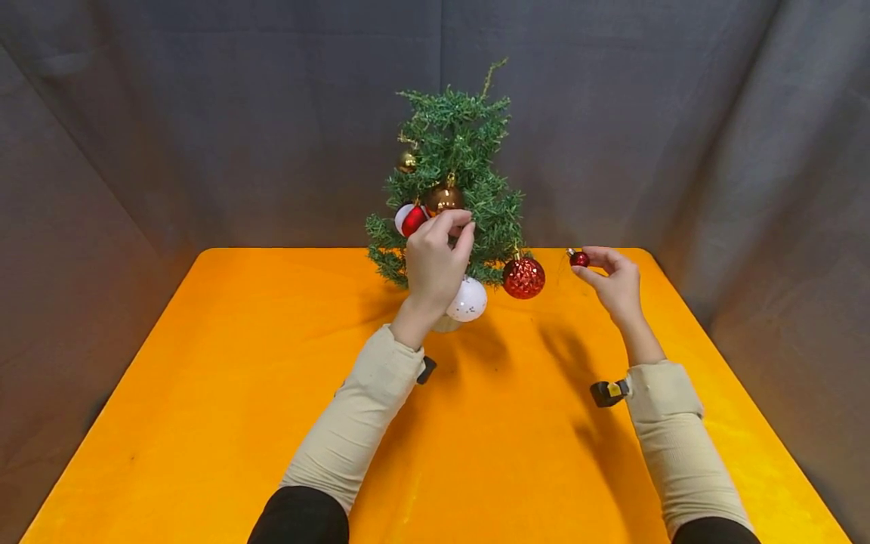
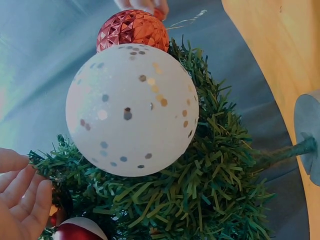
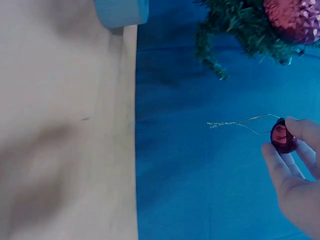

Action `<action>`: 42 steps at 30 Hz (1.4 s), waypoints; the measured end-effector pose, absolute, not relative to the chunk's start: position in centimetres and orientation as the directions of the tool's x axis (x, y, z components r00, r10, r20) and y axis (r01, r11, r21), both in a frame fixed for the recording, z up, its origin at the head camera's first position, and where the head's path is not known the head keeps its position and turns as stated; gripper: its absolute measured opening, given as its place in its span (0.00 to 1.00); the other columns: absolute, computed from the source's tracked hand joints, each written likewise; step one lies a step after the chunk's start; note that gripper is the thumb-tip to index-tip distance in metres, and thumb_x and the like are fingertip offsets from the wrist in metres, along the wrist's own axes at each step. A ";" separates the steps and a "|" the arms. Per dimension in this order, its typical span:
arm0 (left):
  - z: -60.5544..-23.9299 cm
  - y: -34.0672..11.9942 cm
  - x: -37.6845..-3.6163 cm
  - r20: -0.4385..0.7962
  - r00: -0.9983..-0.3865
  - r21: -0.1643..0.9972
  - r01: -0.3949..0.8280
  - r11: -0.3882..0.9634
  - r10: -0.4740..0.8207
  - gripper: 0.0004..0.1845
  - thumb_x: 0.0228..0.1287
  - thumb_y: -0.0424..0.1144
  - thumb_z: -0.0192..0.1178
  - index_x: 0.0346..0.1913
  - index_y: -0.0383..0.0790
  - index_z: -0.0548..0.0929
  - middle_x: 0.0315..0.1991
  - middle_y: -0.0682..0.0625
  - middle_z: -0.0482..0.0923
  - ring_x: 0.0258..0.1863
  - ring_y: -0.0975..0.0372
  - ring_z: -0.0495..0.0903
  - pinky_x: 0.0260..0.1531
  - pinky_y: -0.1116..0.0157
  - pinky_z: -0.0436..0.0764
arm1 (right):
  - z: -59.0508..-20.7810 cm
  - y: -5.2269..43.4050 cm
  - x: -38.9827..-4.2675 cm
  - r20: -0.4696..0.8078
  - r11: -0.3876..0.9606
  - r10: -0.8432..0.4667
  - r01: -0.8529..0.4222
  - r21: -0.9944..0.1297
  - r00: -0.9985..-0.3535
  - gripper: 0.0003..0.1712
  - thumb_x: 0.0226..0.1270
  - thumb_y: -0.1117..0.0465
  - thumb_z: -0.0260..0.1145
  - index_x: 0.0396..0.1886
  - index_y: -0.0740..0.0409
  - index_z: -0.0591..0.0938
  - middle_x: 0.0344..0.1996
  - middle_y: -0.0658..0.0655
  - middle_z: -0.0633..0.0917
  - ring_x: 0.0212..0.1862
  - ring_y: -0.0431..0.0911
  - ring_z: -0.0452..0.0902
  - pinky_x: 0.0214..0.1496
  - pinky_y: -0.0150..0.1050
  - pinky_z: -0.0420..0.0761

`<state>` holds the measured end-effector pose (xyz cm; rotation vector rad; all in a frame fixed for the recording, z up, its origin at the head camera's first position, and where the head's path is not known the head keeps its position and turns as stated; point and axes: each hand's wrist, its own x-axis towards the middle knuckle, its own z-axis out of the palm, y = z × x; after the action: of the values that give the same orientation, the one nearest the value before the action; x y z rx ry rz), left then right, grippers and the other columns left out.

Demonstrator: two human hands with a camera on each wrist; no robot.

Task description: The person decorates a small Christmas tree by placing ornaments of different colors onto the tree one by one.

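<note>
A small artificial Christmas tree stands toward the back of the table, hung with baubles. My left hand is in front of its middle, beside a brown-gold bauble and a red-and-white bauble. In the left wrist view its loosely bent fingers reach the branches, and nothing shows between them. Right of the tree, my right hand pinches a small dark red bauble between thumb and fingers. A gold string loop hangs from its cap, free of the tree.
A large white spotted bauble hangs low at the front of the tree. The faceted red bauble hangs at its right, and a small gold one at upper left. Grey curtains surround the orange table.
</note>
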<state>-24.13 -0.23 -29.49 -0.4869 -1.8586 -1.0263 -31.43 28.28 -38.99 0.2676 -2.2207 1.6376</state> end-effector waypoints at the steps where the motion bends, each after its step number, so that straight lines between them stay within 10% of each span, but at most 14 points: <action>1: -29.5 -0.2 -24.1 0.866 -0.492 0.448 0.687 0.572 -0.087 0.05 0.56 0.29 0.59 0.34 0.31 0.82 0.26 0.46 0.81 0.24 0.62 0.76 0.20 0.72 0.70 | -39.0 28.4 -31.6 0.407 0.280 0.062 -0.375 -0.884 -0.911 0.19 0.50 0.65 0.69 0.45 0.63 0.80 0.40 0.59 0.79 0.40 0.44 0.72 0.47 0.30 0.74; 42: -29.2 -0.4 -23.9 0.866 -0.496 0.433 0.678 0.594 -0.064 0.04 0.55 0.29 0.60 0.34 0.32 0.82 0.27 0.47 0.81 0.24 0.62 0.77 0.23 0.71 0.72 | -28.7 19.6 -26.0 0.651 0.083 -0.036 -0.652 -0.754 -0.758 0.16 0.50 0.78 0.64 0.42 0.74 0.78 0.36 0.57 0.81 0.39 0.44 0.77 0.40 0.30 0.77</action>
<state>-23.92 -0.37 -29.18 -0.4940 -1.8831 -0.9934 -25.98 19.63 -28.70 0.6760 -1.8952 1.7207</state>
